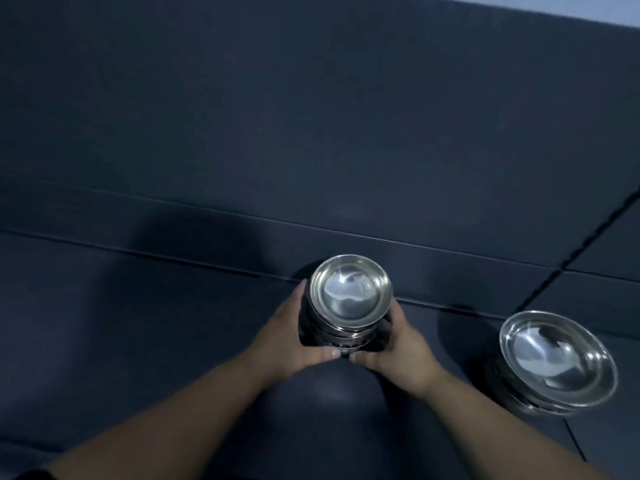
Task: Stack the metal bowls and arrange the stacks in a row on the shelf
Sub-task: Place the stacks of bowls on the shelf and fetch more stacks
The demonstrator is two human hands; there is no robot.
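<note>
A stack of shiny metal bowls [350, 293] stands at the middle of the dark shelf [173, 323], close to the back wall. My left hand [294, 336] wraps the stack's left side and my right hand [398, 348] wraps its right side, thumbs nearly meeting at the front base. The lower bowls are partly hidden by my fingers. A second stack of metal bowls [557, 358] stands alone to the right, untouched.
A dark blue back wall [311, 116] rises just behind the stacks. A dark seam [581, 247] runs diagonally across the wall and shelf between the two stacks. The shelf surface stretches away to the left.
</note>
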